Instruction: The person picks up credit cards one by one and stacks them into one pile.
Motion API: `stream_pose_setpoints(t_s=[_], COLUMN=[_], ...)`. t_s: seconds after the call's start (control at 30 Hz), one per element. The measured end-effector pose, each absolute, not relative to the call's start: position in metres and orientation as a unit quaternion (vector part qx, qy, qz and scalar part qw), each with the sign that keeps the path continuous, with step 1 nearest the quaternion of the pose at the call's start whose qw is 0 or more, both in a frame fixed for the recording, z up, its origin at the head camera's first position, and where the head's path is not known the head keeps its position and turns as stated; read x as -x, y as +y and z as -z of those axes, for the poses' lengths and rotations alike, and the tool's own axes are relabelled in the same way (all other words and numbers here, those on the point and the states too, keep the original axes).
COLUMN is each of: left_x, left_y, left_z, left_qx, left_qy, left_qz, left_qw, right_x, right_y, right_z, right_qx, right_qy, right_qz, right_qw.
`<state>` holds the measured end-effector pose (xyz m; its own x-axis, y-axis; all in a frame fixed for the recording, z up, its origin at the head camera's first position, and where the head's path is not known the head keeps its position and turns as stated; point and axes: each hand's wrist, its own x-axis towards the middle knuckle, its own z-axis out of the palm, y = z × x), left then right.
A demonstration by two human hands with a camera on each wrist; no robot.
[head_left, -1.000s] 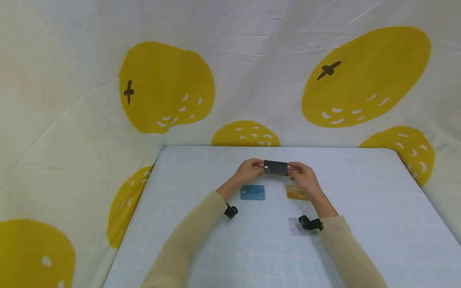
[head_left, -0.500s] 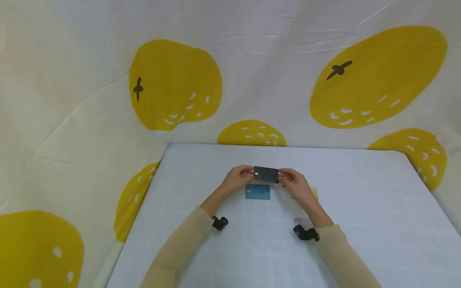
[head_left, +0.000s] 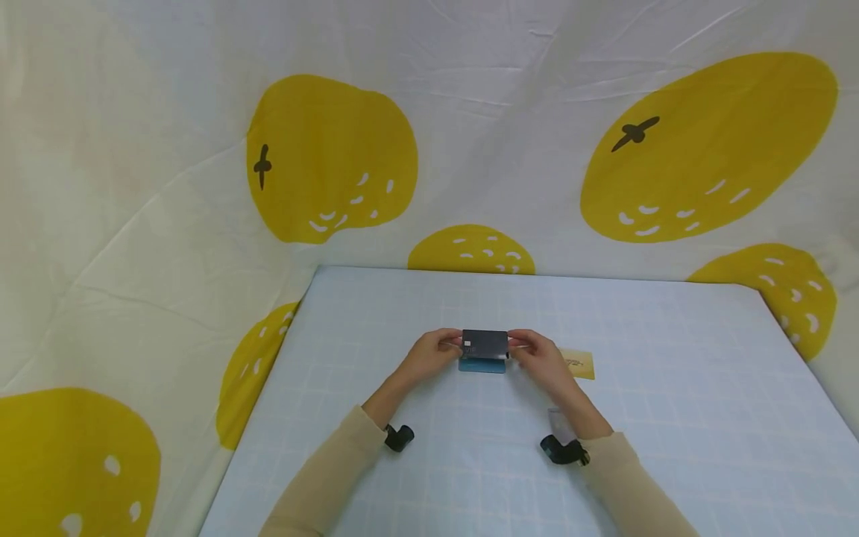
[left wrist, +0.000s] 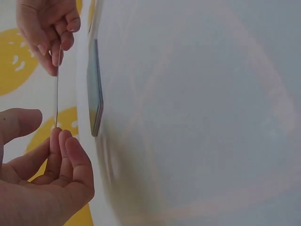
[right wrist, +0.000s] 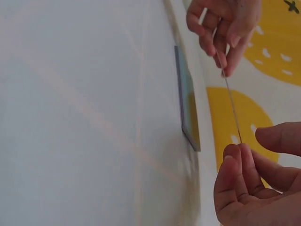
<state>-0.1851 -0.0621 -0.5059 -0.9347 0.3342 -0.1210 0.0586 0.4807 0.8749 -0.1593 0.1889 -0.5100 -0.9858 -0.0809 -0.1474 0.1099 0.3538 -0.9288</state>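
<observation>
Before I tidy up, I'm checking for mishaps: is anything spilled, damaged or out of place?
Nothing stands out: I see no spill or damage. The left hand and right hand hold the black card by its ends above the blue card. The gold card is partly hidden, so I can't check it whole.

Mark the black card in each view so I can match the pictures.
Head: the black card is right of and below centre, face showing, between the left hand and right hand.
Left wrist: upper left, a thin, nearly upright line.
Right wrist: right of centre, a thin slanting line.
Shared landmark: the blue card, near it in all three.
</observation>
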Motion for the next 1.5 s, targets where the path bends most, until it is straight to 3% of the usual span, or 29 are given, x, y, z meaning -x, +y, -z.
stream_pose_setpoints(t_s=[0.67, 1.5], left_x=[0.179, 0.176], left_y=[-0.061, -0.056], left_z=[0.517, 0.520], left_qx=[-0.110, -0.114], left_qy=[0.864, 0.885], left_qz=[-0.470, -0.435], left_qw=[0.142, 0.122], right_x=[0.157, 0.157], right_y=[0.182, 0.179], right_z=[0.524, 0.525], right_qx=[-0.031, -0.014], right_qy=[0.848, 0.862], right_qz=[0.517, 0.494], right_qw=[0.114, 0.110])
